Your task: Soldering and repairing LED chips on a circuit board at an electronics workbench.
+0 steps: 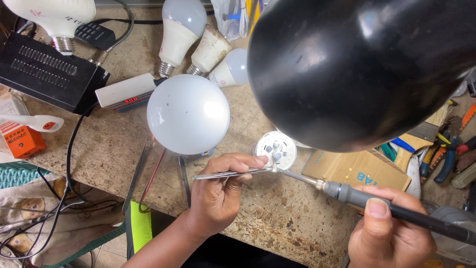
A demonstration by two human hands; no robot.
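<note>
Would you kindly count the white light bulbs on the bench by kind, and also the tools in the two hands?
Large round white globe bulbs: 1
Smaller pear-shaped white bulbs in the cluster behind it: 3
Big white bulb at the top left corner: 1
Metal tweezers, left hand: 1
Grey-handled soldering iron, right hand: 1
Total: 7

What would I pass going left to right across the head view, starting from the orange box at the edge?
Orange box → black box → big white globe → left hand with tweezers → round LED board → soldering iron → right hand → pliers.
</note>
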